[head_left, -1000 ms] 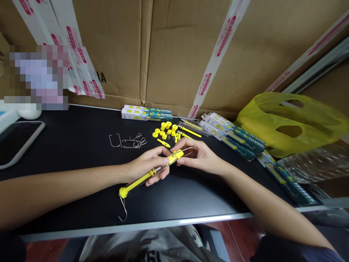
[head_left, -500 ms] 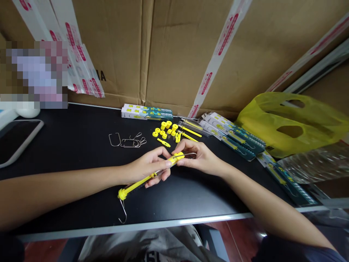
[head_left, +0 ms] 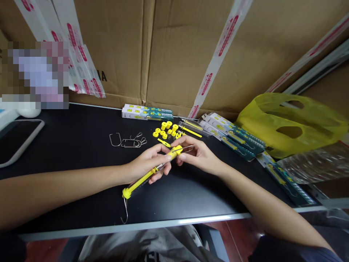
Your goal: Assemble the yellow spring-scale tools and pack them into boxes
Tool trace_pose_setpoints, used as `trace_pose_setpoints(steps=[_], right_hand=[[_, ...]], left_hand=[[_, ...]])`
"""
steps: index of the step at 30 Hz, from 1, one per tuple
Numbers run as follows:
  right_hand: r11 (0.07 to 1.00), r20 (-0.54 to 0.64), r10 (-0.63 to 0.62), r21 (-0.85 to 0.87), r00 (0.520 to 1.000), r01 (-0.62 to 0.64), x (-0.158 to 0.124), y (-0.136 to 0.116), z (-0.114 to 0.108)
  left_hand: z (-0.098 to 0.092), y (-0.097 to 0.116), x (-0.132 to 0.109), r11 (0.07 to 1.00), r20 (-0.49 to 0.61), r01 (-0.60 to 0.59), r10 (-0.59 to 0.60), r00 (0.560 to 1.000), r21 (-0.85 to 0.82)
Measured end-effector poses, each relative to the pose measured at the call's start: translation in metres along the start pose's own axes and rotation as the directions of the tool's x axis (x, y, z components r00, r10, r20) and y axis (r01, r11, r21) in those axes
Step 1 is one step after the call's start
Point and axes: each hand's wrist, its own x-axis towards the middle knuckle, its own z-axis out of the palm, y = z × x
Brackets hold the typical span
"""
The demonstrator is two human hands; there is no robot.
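Observation:
A slim spring scale (head_left: 140,181) with a clear tube and yellow ends slants between my hands, its metal hook (head_left: 125,211) hanging from the lower left end. My left hand (head_left: 147,163) is closed around the upper part of the tube, thumb along the yellow section. The fingers of my right hand (head_left: 200,154) pinch the yellow cap (head_left: 177,150) at the top end, where a bent wire loop (head_left: 187,147) sticks out toward my palm. Behind my hands lie loose yellow plastic caps and rings (head_left: 164,126), a small yellow slotted piece (head_left: 163,142) and tiny springs (head_left: 169,137).
Wire loops and hooks (head_left: 133,142) lie left of the yellow parts. Printed boxes (head_left: 147,112) stand at the back, with more boxes (head_left: 231,134) at right. A yellow plastic bag (head_left: 256,120) fills the right side; a phone (head_left: 19,140) lies far left. Cardboard (head_left: 174,54) walls the back.
The spring scale's lower end and hook have shifted slightly right, and its top cap has risen a little. My right hand's fingers have moved closer around the cap.

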Motion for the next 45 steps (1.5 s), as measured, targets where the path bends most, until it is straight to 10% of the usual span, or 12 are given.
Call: trace_pose_setpoints(steps=[20,36,45], right_hand=[[0.997,-0.084,0.055,-0.043,0.995,-0.059,0.002,0.009,0.004],[0.948,-0.193,0.179,0.295,0.965,-0.117,0.007,0.013,0.024],[0.931,-0.452,0.129,0.362,0.882,0.050,0.014,0.001,-0.012]], left_hand=[[-0.007,0.003,-0.001,0.972,-0.192,-0.233,0.235,0.953,0.030],[0.008,0.001,-0.003,0.975,-0.180,-0.172,0.195,0.964,0.139],[0.014,-0.010,-0.010,0.978,-0.064,-0.014,0.028,0.998,0.207]])
